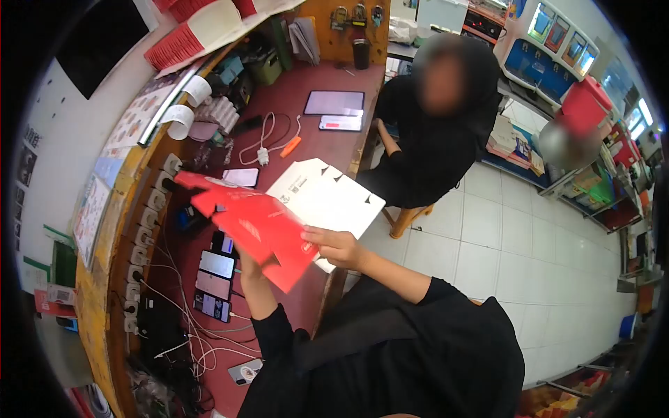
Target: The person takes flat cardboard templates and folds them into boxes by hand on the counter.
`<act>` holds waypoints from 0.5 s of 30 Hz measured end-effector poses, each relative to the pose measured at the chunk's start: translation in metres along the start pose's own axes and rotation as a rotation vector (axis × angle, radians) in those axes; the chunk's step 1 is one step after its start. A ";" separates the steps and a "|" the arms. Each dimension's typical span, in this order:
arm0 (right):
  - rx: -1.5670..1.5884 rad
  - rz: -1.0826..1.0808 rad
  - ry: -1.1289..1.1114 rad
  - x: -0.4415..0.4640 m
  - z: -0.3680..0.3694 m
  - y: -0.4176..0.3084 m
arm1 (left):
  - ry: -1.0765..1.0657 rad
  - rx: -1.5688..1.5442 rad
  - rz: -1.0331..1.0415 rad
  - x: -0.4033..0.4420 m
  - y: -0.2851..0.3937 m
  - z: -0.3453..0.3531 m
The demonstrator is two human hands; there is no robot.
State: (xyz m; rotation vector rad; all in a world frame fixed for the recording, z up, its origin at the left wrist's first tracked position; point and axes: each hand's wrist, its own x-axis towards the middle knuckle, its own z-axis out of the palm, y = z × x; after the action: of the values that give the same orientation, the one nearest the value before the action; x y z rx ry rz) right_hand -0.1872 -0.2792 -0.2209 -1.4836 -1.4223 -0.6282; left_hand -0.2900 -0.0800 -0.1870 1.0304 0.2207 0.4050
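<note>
A red die-cut card sheet (251,223) is held up over the desk, tilted, with a white die-cut sheet (324,198) against its right side. My right hand (333,247) pinches the lower right edge of the red sheet, where it meets the white one. From below, my left hand (247,263) reaches up behind the red sheet, and its fingers are hidden by it. Under the sheets, a phone with a lit screen (241,177) lies on the red desk.
Several phones (213,284) with cables lie on the desk (300,80) at left. A tablet (334,102), a white charger (263,156) and an orange object (290,146) lie farther back. Another person (446,132) in black sits at the desk's right side.
</note>
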 end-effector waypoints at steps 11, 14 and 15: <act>0.348 0.318 0.005 0.020 -0.005 -0.062 | 0.131 0.193 0.228 -0.091 0.069 0.014; 0.436 0.237 -0.030 0.044 -0.014 -0.099 | 0.175 0.233 0.255 -0.106 0.061 0.033; 0.479 0.338 -0.058 0.044 -0.017 -0.100 | 0.162 0.159 0.274 -0.107 0.058 0.037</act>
State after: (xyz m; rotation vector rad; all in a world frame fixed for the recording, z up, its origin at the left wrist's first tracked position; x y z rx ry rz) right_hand -0.2698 -0.2868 -0.1476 -1.3150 -1.2168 -0.0275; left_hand -0.3860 -0.1290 -0.1194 1.1901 0.2606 0.7304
